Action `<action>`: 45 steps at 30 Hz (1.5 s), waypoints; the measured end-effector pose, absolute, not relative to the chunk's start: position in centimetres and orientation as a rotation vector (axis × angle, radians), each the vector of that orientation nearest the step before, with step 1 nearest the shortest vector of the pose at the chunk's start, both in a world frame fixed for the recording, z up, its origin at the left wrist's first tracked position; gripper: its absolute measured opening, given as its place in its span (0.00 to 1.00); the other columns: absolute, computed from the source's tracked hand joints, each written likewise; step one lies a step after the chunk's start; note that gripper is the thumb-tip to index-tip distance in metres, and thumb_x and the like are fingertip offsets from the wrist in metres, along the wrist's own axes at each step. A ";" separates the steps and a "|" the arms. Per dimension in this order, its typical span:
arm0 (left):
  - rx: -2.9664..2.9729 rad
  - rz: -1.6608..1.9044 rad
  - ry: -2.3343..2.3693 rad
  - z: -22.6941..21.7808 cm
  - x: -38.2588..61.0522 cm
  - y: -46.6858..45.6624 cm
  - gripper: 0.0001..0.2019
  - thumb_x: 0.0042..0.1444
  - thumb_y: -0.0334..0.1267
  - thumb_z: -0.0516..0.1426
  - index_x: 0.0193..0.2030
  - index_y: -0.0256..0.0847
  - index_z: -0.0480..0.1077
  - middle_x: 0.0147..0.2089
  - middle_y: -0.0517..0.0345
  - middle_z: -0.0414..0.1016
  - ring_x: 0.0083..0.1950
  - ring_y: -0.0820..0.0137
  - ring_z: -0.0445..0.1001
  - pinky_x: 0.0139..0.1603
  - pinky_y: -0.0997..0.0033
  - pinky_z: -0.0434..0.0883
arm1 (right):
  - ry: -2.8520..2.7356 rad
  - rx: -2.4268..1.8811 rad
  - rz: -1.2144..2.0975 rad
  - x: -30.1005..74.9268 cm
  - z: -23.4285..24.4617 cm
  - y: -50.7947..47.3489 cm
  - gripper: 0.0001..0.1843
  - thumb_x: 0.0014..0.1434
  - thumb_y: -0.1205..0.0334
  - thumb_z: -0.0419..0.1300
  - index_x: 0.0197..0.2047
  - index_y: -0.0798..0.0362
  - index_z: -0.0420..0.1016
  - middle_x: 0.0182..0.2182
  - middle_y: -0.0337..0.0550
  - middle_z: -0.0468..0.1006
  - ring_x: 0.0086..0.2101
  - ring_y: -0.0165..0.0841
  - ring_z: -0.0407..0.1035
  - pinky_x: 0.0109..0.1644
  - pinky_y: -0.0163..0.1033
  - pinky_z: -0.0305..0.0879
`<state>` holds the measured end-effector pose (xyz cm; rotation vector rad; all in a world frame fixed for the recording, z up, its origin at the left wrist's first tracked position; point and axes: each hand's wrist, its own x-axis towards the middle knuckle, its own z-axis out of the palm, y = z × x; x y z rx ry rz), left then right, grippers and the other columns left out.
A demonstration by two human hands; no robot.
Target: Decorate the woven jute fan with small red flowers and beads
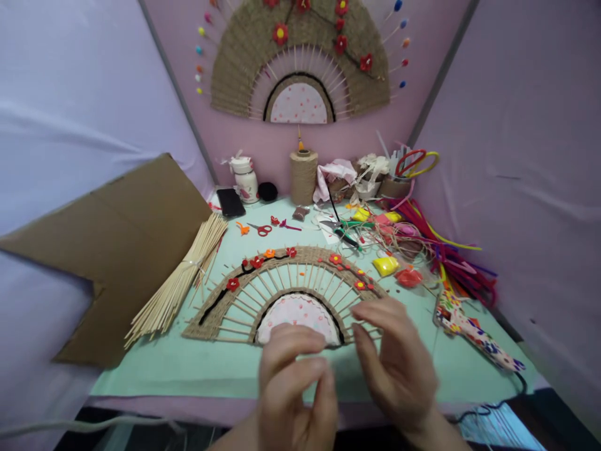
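My left hand (295, 385) hovers in front of the woven fan's centre. Its thumb and a fingertip are pressed together; anything pinched there is too small to make out. To its right, my right hand (399, 363) is raised before the fan's right end, with fingers curved and thumb apart, and nothing visible in it. Flat on the table lies the half-round twine fan (299, 257), with thin stick ribs, red and orange flowers and dark branch lines. A dotted white half-circle (298, 311) forms its centre, partly covered by my left fingers.
A bundle of sticks (176, 285) leans by brown cardboard (136, 219) at left. A twine spool (303, 178), red scissors (261, 230) and green-handled pliers (345, 236) lie beyond the fan. A flowered glue gun (474, 329) and fuzzy stems (451, 263) are right. Another fan (235, 72) hangs behind.
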<state>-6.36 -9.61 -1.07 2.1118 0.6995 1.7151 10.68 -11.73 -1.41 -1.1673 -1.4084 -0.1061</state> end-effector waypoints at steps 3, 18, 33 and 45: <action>2.197 1.604 0.573 -2.6 -3.6 -6.7 0.17 0.57 0.22 0.53 0.52 0.38 0.65 0.46 0.50 0.70 0.49 0.67 0.71 0.49 0.64 0.73 | -1.521 -1.215 -0.058 10.2 -3.8 -8.9 0.09 0.61 0.73 0.57 0.43 0.51 0.71 0.31 0.38 0.77 0.32 0.30 0.72 0.39 0.39 0.67; 2.396 1.114 0.601 -3.2 -1.5 -4.6 0.17 0.55 0.27 0.52 0.52 0.38 0.66 0.53 0.44 0.70 0.56 0.58 0.66 0.54 0.54 0.65 | -1.691 -1.401 0.104 9.4 -6.0 -7.5 0.12 0.65 0.68 0.50 0.40 0.48 0.74 0.29 0.39 0.78 0.30 0.33 0.72 0.33 0.38 0.68; 2.090 1.257 0.742 -3.5 -3.3 -1.9 0.06 0.61 0.33 0.56 0.43 0.41 0.73 0.38 0.53 0.77 0.40 0.68 0.73 0.44 0.65 0.69 | -1.570 -1.272 0.316 10.8 -4.4 -5.4 0.05 0.62 0.63 0.58 0.34 0.50 0.75 0.29 0.41 0.78 0.30 0.33 0.73 0.33 0.37 0.70; 1.319 1.011 0.765 -2.8 -3.3 -1.1 0.08 0.52 0.28 0.62 0.32 0.44 0.82 0.30 0.57 0.81 0.34 0.70 0.78 0.39 0.74 0.74 | -1.417 -1.256 0.502 10.6 -3.3 -6.1 0.09 0.61 0.66 0.59 0.29 0.51 0.73 0.24 0.38 0.75 0.27 0.30 0.72 0.29 0.32 0.68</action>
